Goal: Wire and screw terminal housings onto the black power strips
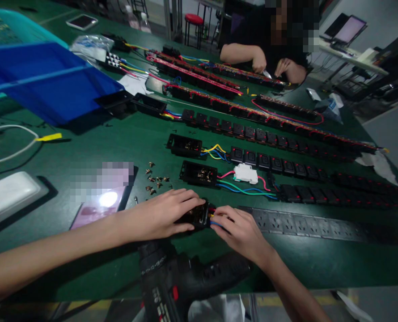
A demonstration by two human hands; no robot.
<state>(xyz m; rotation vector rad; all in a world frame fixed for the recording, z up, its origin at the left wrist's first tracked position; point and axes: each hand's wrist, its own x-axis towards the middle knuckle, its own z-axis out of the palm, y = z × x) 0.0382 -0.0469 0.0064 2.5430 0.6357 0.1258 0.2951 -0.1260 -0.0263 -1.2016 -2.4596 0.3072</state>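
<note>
Left hand (157, 214) curled over the black socket housing (199, 215), long axis lying crosswise on the green surface (85, 152). Right fingers (223, 216) pinched narrowly on the blue and red wires (214, 222), just off the housing's right end.

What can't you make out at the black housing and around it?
Head view only:
Inside of the black housing: covered by the left hand.
Where the wires end: hidden by the right hand.
Cordless drill: cut off by the bottom edge.
Phone: upper part hidden by a blurred patch.
</note>
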